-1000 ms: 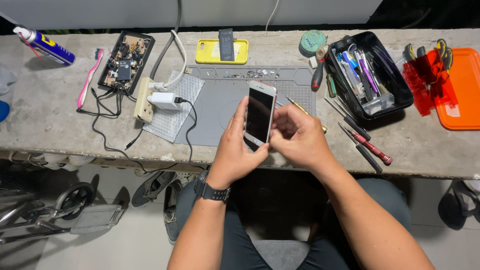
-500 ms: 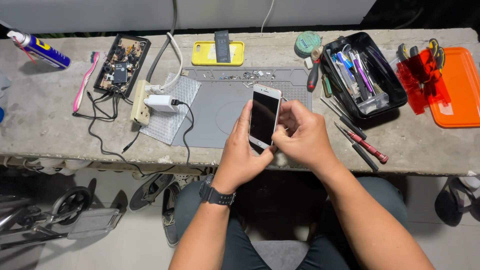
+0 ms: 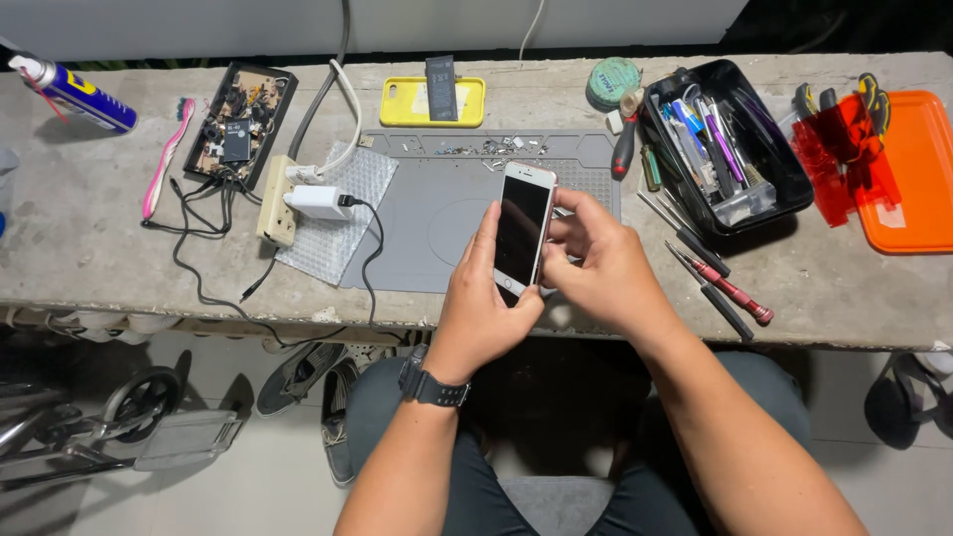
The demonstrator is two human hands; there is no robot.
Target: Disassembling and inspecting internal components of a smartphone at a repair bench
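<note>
Head view looks down on a white smartphone [image 3: 523,230] held upright over the near edge of a grey work mat [image 3: 437,213] on a concrete bench [image 3: 79,228]. The left hand [image 3: 483,303] cradles the phone from below and the left, fingers curled against its edge and back. The right hand [image 3: 596,263] grips its right edge, fingers closed on it. A black tool tray [image 3: 784,184] sits to the right, a yellow phone case [image 3: 402,101] beyond the mat, and a white charger [image 3: 318,201] to the left
</note>
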